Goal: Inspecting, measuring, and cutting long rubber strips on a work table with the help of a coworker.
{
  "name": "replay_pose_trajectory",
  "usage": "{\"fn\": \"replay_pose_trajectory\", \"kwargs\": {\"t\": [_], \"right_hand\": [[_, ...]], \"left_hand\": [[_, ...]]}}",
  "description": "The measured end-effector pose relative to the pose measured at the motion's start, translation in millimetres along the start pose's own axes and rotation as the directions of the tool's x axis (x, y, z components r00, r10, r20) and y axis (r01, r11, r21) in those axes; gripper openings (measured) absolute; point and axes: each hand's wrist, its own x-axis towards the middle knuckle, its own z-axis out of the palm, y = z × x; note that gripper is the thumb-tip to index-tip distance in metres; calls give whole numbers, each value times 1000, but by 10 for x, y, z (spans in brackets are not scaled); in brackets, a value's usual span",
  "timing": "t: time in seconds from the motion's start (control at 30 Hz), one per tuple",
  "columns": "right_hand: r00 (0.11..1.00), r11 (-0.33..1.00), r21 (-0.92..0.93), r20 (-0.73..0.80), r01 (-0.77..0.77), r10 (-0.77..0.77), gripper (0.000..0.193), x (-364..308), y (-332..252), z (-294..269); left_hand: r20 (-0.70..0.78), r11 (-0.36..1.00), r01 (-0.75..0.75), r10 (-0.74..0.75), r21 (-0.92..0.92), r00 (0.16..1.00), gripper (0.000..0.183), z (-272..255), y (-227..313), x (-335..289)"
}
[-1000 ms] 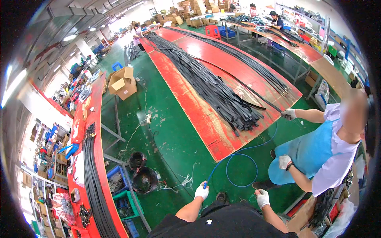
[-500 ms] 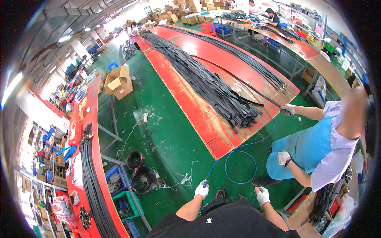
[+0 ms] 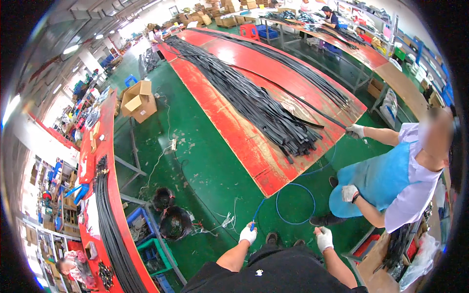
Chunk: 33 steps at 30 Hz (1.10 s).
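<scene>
The left hand (image 3: 248,235), in a white glove, is wrapped around the end of a blue hose (image 3: 259,210). The right hand (image 3: 324,239), gloved too, hangs apart from the hose with its fingers curled; whether anything small sits in it, I cannot tell.

The hose rises from the fist, then lies on the green floor (image 3: 220,171) by the near corner of the red table (image 3: 222,119). It makes one round loop there and runs on along the table's near short edge, toward the right corner.

It should be light and bendy but springy (the loop keeps its roundness), smooth enough to slide through a glove, and hardly fragile. The best hold is the darker blue end piece, where the left hand already has it.

The held length points away from the person, its long axis slanting slightly right toward that near corner. Black strips (image 3: 254,105) lie lengthwise on the table, and a co-worker's hand (image 3: 355,130) grips one beyond the right corner.
</scene>
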Motion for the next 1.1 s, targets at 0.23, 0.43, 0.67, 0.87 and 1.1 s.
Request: {"fn": "replay_pose_trajectory", "kwargs": {"t": [0.23,0.43,0.67,0.87,1.1], "right_hand": [[938,956,-111,254,271,-237,29,-84,-1215,124],[949,902,-295,121,314,-291,30,-82,-643,163],[960,964,-104,166,245,-226,35,183,-1308,134],[924,896,-230,144,380,-355,29,497,-1109,-96],[916,907,-165,181,387,-357,28,696,-625,-259]], "left_hand": [[5,1000,-9,9,-12,1000,41,0,-185,152],[-32,987,-77,73,-140,997,39,65,-55,306],[-58,996,-35,30,-80,998,38,40,-50,153],[-103,994,8,-19,-107,994,38,182,30,-24],[-188,991,-6,-20,-136,982,40,386,370,-178]]}}
